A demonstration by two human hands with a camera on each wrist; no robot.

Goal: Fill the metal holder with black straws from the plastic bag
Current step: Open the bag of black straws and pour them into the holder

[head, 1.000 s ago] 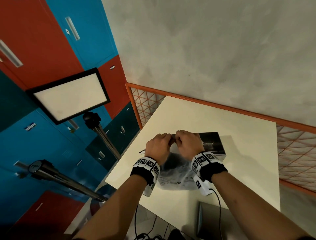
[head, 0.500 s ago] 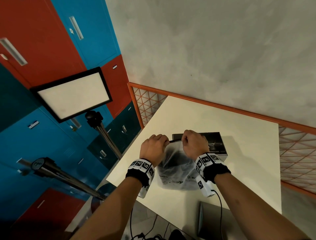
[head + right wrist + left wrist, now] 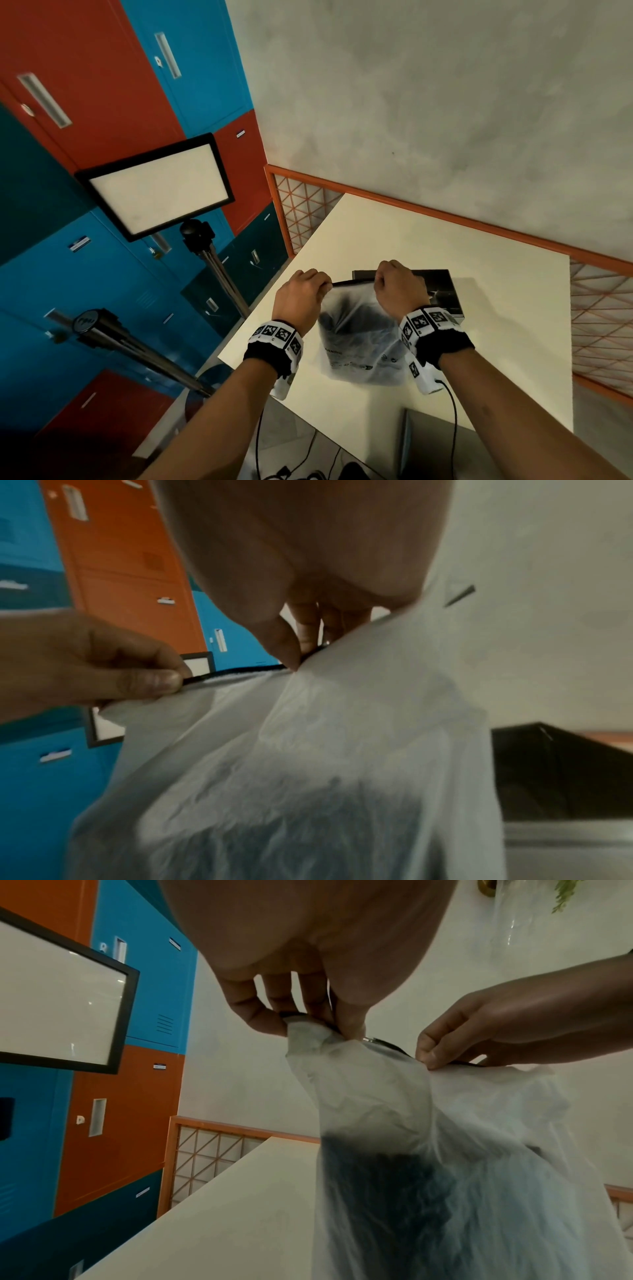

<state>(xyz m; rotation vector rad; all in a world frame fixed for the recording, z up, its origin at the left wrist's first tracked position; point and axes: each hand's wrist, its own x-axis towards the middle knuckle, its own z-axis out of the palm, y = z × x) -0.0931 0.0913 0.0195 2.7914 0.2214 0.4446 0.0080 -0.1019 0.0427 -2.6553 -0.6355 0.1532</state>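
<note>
Bag (image 3: 359, 346) upright on tabletop (image 3: 479, 246), top edge stretched taut between both hands. Left hand (image 3: 301, 298) pinching one end of dark top strip (image 3: 352, 282), right hand (image 3: 399, 289) pinching other end, fingers curled, hands apart. Straws (image 3: 387, 1191) visible as dark mass through translucent plastic, filling lower part of bag. Holder (image 3: 442, 291) just behind bag and right hand, resting on tabletop near far edge. Lockers (image 3: 85, 85) at left, light panel (image 3: 157, 186) on stand beside tabletop.
</note>
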